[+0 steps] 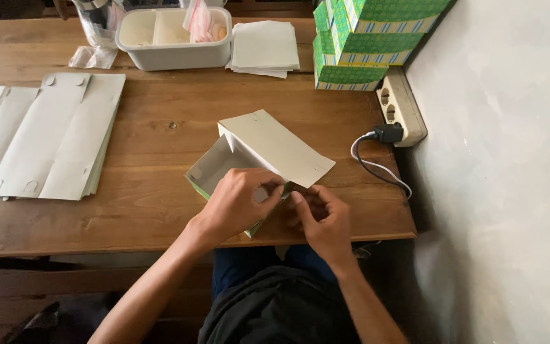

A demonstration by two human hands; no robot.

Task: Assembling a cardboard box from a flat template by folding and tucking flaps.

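At near edge of brown wooden plank table point(160, 210): half-folded grey cardboard box with green outside point(249, 159), open side up, one long flap raised toward right. Left hand point(237, 204) curled over box's near corner, fingers bent, thumb and forefinger closed on cardboard edge. Right hand point(326, 220) just beside it, fingers curled, fingertips pinching small flap at same corner; hands nearly touching. Stack of flat grey cardboard blanks point(58, 137) well left. White plastic tray point(173, 38) and stack of finished green boxes point(364, 41) at far side. White power strip point(402, 105) against wall.
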